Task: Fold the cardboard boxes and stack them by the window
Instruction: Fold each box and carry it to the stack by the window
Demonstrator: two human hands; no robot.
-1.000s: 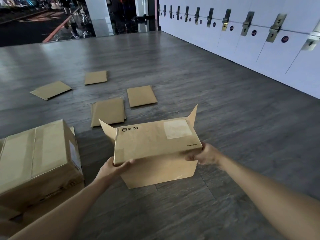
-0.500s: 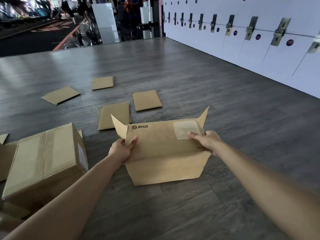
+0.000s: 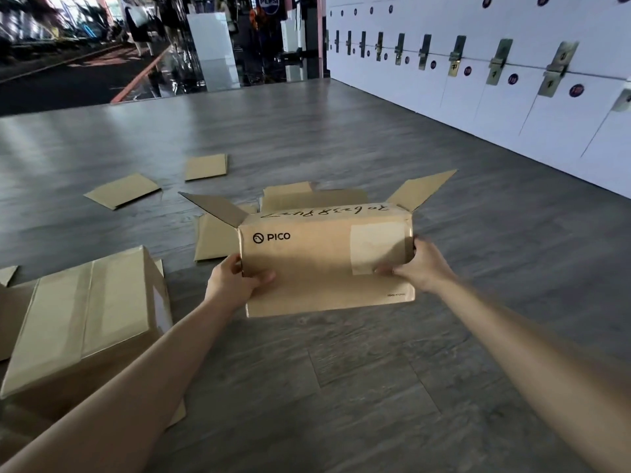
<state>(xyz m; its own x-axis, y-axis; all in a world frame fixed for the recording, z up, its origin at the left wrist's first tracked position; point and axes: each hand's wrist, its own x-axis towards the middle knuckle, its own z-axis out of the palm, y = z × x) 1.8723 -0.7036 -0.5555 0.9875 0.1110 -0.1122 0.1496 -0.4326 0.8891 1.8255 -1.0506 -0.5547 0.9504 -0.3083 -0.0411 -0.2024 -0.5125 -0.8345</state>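
The PICO box point(image 3: 326, 264) hides two flattened boxes point(image 3: 218, 240) partly; the taped box point(image 3: 85, 319) (lower left) is cropped.

Two hands, the left hand point(image 3: 235, 285) and the right hand point(image 3: 420, 268), hold one open PICO cardboard box point(image 3: 324, 268). One taped box point(image 3: 85, 326) sits near left. Four flattened boxes lie farther off: far-left point(image 3: 123, 190), far point(image 3: 206, 166), middle point(image 3: 215, 240), behind the held box point(image 3: 290, 194).

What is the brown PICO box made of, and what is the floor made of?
The brown PICO box looks like matte corrugated cardboard: its raised flaps fold stiffly along creases. The grey plank floor shows wood grain and a soft sheen, so it may be wood or wood-look vinyl.
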